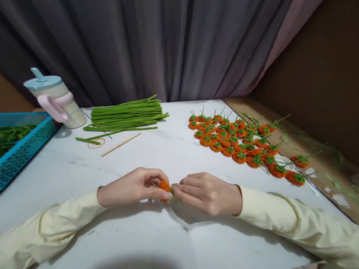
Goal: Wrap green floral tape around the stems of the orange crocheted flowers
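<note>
My left hand (133, 186) pinches a small orange pipe-cleaner pumpkin (164, 186) between thumb and fingers, just above the white table (130, 242). My right hand (207, 192) meets it from the right, its fingertips closed on the green bit at the pumpkin's right side. Both hands rest near the middle of the table. Cream sleeves cover both arms.
Several finished orange pumpkins with green stems (240, 144) lie in a cluster at the right. A bundle of green pipe cleaners (127, 115), a wooden stick (120, 144) and a rubber band (96, 142) lie at the back. A lidded cup (56, 100) and blue basket (6, 148) stand at the left.
</note>
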{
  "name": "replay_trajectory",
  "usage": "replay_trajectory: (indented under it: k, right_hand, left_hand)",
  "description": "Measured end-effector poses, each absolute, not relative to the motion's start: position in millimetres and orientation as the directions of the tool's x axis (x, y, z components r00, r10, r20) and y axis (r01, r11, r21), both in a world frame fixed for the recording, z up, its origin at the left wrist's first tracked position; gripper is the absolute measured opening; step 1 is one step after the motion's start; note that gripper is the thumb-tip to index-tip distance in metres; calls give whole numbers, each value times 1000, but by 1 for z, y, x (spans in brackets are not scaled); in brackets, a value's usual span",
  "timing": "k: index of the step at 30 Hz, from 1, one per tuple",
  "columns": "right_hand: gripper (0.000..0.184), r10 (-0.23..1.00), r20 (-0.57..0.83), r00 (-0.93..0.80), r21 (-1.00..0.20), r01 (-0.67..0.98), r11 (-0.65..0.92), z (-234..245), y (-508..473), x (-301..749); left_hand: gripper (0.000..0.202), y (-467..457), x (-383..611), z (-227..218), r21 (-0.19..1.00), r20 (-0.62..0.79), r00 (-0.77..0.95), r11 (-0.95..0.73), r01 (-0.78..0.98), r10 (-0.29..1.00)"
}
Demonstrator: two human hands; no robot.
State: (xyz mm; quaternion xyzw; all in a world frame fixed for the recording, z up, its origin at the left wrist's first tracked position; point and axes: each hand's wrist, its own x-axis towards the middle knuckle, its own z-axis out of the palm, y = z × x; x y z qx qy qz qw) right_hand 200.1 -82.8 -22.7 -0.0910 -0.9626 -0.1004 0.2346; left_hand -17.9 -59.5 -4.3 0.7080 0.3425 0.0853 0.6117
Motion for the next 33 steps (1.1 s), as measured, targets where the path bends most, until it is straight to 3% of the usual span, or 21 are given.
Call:
replay_trajectory:
  k: [2,4,7,10,12,15,19,23,26,28,30,33]
  right_hand:
    - [32,273,443,-854,-78,267,961,-25,-80,201]
    - [33,427,398,-812,-375,281,884,-25,-79,201]
    - [32,654,223,-723,-781,270,564,-20,-77,199]
    - [34,721,3,-692,-945,233,228,-14,-77,195]
    - [33,704,-65,-707,-970,211,123,-12,-76,194]
    - [25,674,-47,-737,-963,212,165,-14,-76,195]
    - [20,565,208,-798,-817,176,549,-20,-76,198]
    - [28,340,433,-835,-364,183,913,-22,-79,200]
    - [28,186,509,-840,42,240,970,-21,-83,201]
    - [27,108,547,-830,210,261,942,-23,-84,200]
    - [24,127,582,-803,213,301,930,-26,-84,199]
    - [18,322,623,-713,-48,377,925,-30,-82,196]
  left_hand:
    - [27,-57,-20,-1,905,-283,777,-112,410,562]
    - [33,-57,-22,3,857,-178,822,-325,399,541]
    - [28,-59,-24,6,691,45,895,-661,293,444]
    - [16,-63,-25,6,560,138,925,-798,221,353]
    - [13,-64,-24,5,573,136,927,-791,213,348]
    - [11,-65,-23,3,681,92,918,-697,224,385]
    - [12,-64,-21,-1,841,-28,886,-468,271,463]
    - [11,-61,-20,-7,949,-149,835,-161,271,530]
    - [17,-60,-18,-10,972,-215,790,49,229,574]
    - [22,-61,-17,-12,964,-267,752,165,210,603]
    - [27,-61,-15,-13,939,-331,714,290,184,617]
    - [28,-61,-14,-18,886,-394,694,450,112,603]
